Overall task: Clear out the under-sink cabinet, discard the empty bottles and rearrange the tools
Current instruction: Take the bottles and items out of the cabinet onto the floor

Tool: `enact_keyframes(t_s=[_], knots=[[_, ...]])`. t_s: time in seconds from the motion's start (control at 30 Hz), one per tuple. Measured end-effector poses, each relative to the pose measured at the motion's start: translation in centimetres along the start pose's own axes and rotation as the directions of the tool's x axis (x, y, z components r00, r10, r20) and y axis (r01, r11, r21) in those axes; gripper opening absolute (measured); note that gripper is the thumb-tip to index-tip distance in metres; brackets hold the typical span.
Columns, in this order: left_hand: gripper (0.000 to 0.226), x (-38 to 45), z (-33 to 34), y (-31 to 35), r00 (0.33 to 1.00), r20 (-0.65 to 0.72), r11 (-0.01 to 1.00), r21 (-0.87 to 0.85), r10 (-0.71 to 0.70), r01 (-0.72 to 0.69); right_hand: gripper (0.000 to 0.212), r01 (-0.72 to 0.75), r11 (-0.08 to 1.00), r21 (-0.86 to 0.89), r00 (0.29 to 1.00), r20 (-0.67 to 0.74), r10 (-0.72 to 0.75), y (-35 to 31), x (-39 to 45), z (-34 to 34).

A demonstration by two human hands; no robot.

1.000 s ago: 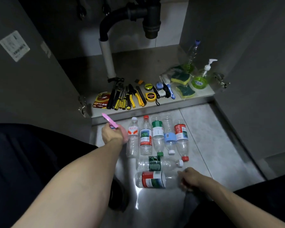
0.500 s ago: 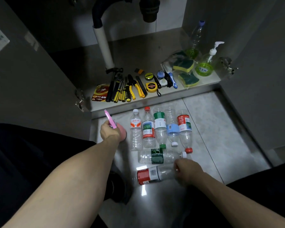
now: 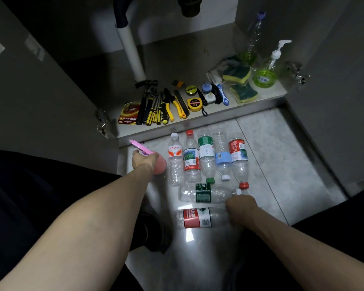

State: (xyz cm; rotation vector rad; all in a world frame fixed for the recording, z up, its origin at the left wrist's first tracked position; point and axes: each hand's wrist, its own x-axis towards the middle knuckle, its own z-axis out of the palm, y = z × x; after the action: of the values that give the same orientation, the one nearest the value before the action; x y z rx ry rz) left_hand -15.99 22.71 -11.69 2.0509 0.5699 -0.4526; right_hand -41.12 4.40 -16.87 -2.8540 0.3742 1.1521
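A: Hands?
B: Left hand (image 3: pixel 144 161) grips a pink spray bottle (image 3: pixel 159 165) by the neck, pink trigger sticking out toward the cabinet. It's over the floor tile, just left of the bottle row. Right hand (image 3: pixel 241 208) is curled round the neck end of a red-label bottle (image 3: pixel 198 218) lying on its side on the floor.
A: Other empties?
B: Five clear plastic bottles side by side on the tile in front of the cabinet: orange-label bottle (image 3: pixel 175 159), red-cap bottle (image 3: pixel 191 157), green-label bottle (image 3: pixel 206 153), blue-label bottle (image 3: pixel 222 154), red-band bottle (image 3: pixel 239 156). A dark-green-label bottle (image 3: pixel 204 193) lies crosswise between that row and the one in the right hand.
A: Cabinet?
B: Tools along the front edge of the cabinet floor (image 3: pixel 177 59): hammer (image 3: pixel 144 101), yellow-handled screwdrivers (image 3: pixel 156 112), pliers (image 3: pixel 169 106), yellow tape measure (image 3: pixel 194 104). Right side: sponges (image 3: pixel 237 74), pump dispenser (image 3: pixel 268 70) with green liquid, tall clear bottle (image 3: pixel 253 36) behind it. White drain pipe (image 3: pixel 131 53) stands at the back.
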Motion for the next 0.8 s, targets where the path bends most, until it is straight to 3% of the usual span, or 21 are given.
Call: enact_keyframes(t_s=[0.13,0.3,0.57,0.67,0.8], knots=[[0.092,-1.6,-0.2,0.3,0.998,-0.049,1.000,0.002,0.030,-0.030,0.036,0.011,1.000,0.011,1.000,-0.019,-0.011,-0.6,0.2,-1.4],[0.078,-3.7,-0.4,0.6,0.983,-0.166,0.997,0.018,0.077,-0.075,0.030,0.032,0.997,0.072,0.999,-0.028,-0.030,-1.9,0.5,-4.1],[0.060,-3.4,-2.2,4.7,0.933,-0.230,0.960,0.026,0.276,-0.278,0.021,0.069,0.926,0.372,0.983,-0.182,0.000,-2.2,2.2,-15.0],[0.052,-2.4,-2.7,6.8,0.912,-0.238,0.942,0.071,0.335,-0.327,0.020,0.120,0.927,0.354,0.965,-0.262,-0.024,-1.2,2.9,-20.5],[0.031,-0.1,-3.2,9.9,0.909,-0.193,0.926,0.152,0.370,-0.345,0.022,0.130,0.970,0.205,0.942,-0.332,-0.056,0.4,3.8,-26.6]])
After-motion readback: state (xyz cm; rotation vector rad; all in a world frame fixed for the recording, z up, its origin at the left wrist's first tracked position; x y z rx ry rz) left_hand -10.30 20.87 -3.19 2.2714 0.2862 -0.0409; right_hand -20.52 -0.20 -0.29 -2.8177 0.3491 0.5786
